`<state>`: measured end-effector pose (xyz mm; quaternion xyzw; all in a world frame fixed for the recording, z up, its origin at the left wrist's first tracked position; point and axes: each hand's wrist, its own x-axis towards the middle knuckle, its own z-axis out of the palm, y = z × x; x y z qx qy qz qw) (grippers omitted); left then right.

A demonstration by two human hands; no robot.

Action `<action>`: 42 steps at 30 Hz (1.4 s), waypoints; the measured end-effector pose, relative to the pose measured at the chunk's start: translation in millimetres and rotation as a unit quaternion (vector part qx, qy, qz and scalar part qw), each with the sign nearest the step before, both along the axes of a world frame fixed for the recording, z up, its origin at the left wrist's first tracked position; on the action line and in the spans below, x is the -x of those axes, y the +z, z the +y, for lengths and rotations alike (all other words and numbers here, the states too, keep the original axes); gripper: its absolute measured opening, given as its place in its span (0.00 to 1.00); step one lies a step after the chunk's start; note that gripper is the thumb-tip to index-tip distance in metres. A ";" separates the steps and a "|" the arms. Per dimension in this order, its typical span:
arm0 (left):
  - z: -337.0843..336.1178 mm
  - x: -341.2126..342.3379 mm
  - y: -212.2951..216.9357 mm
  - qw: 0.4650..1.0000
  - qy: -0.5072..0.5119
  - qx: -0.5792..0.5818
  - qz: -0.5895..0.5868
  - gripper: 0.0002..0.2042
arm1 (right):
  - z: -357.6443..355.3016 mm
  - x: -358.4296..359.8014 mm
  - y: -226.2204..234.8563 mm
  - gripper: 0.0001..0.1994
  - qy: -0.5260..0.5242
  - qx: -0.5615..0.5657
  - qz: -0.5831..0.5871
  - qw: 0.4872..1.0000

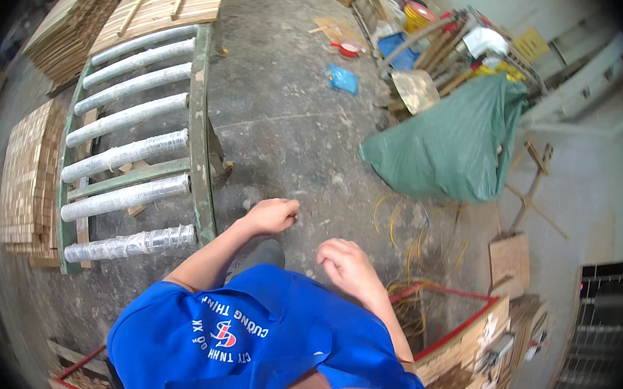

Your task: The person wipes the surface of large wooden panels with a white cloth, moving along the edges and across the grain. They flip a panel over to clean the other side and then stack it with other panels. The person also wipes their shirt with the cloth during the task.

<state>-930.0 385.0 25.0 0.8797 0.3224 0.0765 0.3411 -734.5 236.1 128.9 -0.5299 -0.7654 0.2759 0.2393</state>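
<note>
My left hand (272, 216) hangs in front of my body over the concrete floor, its fingers curled into a loose fist. My right hand (350, 269) is a little nearer and to the right, its fingers bent in toward the palm. Neither hand shows anything in it, and the two are apart from each other. Closest to my left hand is the roller conveyor (199, 136), whose rollers are wrapped in clear film. No part of it touches my hand.
Wood boards (169, 0) lie at the conveyor's far end, and stacked wood blocks (31, 177) stand left of it. A large green sack (453, 144) sits ahead on the right. Yellow cord (419, 252) trails on the floor near a red-edged frame (454, 340) holding wood.
</note>
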 end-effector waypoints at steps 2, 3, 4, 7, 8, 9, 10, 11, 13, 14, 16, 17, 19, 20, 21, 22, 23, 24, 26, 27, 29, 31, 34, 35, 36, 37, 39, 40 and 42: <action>30.8 8.2 -7.3 0.997 0.056 -0.054 0.028 0.10 | 45.7 -11.3 -10.4 0.06 0.059 0.001 -0.011 0.998; 47.0 11.3 -5.8 0.995 0.085 -0.055 0.025 0.09 | 70.2 -16.1 -18.4 0.06 0.086 0.001 -0.013 0.996; 62.4 17.9 -4.2 0.991 0.112 -0.069 0.011 0.09 | 96.9 -21.4 -26.3 0.06 0.103 -0.006 -0.002 0.995; 116.5 29.8 14.5 0.978 0.190 -0.070 0.051 0.10 | 191.8 -54.9 -86.0 0.08 0.104 0.162 0.062 0.979; 138.5 31.0 18.5 0.973 0.203 -0.081 0.067 0.10 | 219.0 -74.7 -123.5 0.09 0.059 0.153 0.078 0.983; 165.4 29.4 24.3 0.970 0.212 -0.094 0.075 0.09 | 242.2 -102.3 -163.7 0.11 0.009 0.138 0.089 0.986; 194.7 26.6 31.1 0.970 0.212 -0.102 0.065 0.09 | 256.8 -134.0 -197.7 0.13 -0.060 0.150 0.025 0.986; 221.1 26.0 35.7 0.968 0.220 -0.107 0.055 0.09 | 263.7 -166.8 -228.4 0.15 -0.124 0.162 -0.041 0.978; 275.5 25.3 42.1 0.966 0.233 -0.110 0.000 0.09 | 264.4 -240.6 -258.1 0.16 -0.215 0.256 -0.170 0.927; 293.8 32.4 52.6 0.959 0.250 -0.127 0.032 0.08 | 267.9 -229.8 -267.6 0.13 -0.266 0.329 -0.070 0.903; 342.6 17.7 65.3 0.961 0.235 -0.143 0.031 0.08 | 255.2 -251.9 -286.0 0.12 -0.326 0.391 -0.048 0.859; 359.4 17.9 71.2 0.959 0.240 -0.147 0.028 0.08 | 262.3 -258.2 -289.3 0.12 -0.334 0.396 -0.047 0.854; 395.7 16.0 75.3 0.958 0.244 -0.152 0.024 0.08 | 283.6 -264.4 -298.7 0.11 -0.345 0.408 -0.031 0.845; 415.2 7.4 75.2 0.959 0.241 -0.143 0.027 0.08 | 298.1 -262.4 -301.8 0.10 -0.346 0.411 -0.021 0.843; 433.0 1.9 75.0 0.961 0.243 -0.133 0.029 0.09 | 313.4 -263.1 -302.2 0.11 -0.350 0.429 -0.013 0.833; 448.3 1.8 75.1 0.960 0.248 -0.123 0.031 0.09 | 340.4 -258.1 -307.6 0.11 -0.333 0.442 -0.014 0.833; 467.5 -2.9 74.8 0.959 0.255 -0.116 0.046 0.09 | 366.6 -252.0 -311.1 0.11 -0.319 0.451 -0.009 0.834; 486.5 -6.5 74.3 0.956 0.266 -0.112 0.057 0.09 | 397.9 -247.7 -313.1 0.11 -0.298 0.454 -0.008 0.840; 532.2 -15.2 69.5 0.947 0.292 -0.117 0.064 0.10 | 468.1 -244.9 -313.0 0.11 -0.256 0.442 -0.011 0.860; 553.3 -9.4 64.7 0.938 0.316 -0.125 0.066 0.10 | 514.7 -242.8 -310.8 0.11 -0.225 0.430 -0.017 0.874; 592.6 -1.0 61.1 0.916 0.370 -0.132 0.080 0.11 | 612.1 -242.8 -300.8 0.11 -0.174 0.388 -0.030 0.904; 622.3 10.9 68.9 0.891 0.436 -0.096 0.084 0.11 | 718.7 -240.3 -283.9 0.12 -0.125 0.317 -0.044 0.939; 673.3 15.4 67.5 0.860 0.501 -0.091 0.041 0.11 | 868.1 -243.7 -247.3 0.13 -0.065 0.172 -0.058 0.981; 685.5 17.9 69.1 0.852 0.516 -0.075 0.052 0.11 | 910.5 -235.2 -235.1 0.12 -0.035 0.158 -0.114 0.980; 695.5 18.2 70.1 0.842 0.533 -0.054 0.056 0.11 | 949.5 -227.7 -222.0 0.12 -0.002 0.143 -0.176 0.974; 707.3 17.8 68.9 0.829 0.555 -0.037 0.062 0.11 | 985.6 -210.5 -210.2 0.12 0.025 0.128 -0.185 0.974; 733.4 34.5 55.4 0.802 0.594 -0.033 0.051 0.11 | 1050.0 -176.9 -190.0 0.12 0.050 0.098 -0.191 0.975; 748.9 43.6 49.7 0.793 0.606 -0.042 0.052 0.11 | 1078.5 -163.9 -182.1 0.12 0.047 0.092 -0.185 0.977; 778.9 67.4 43.9 0.767 0.638 -0.051 0.038 0.10 | 1123.7 -129.1 -180.6 0.13 0.067 0.094 -0.174 0.978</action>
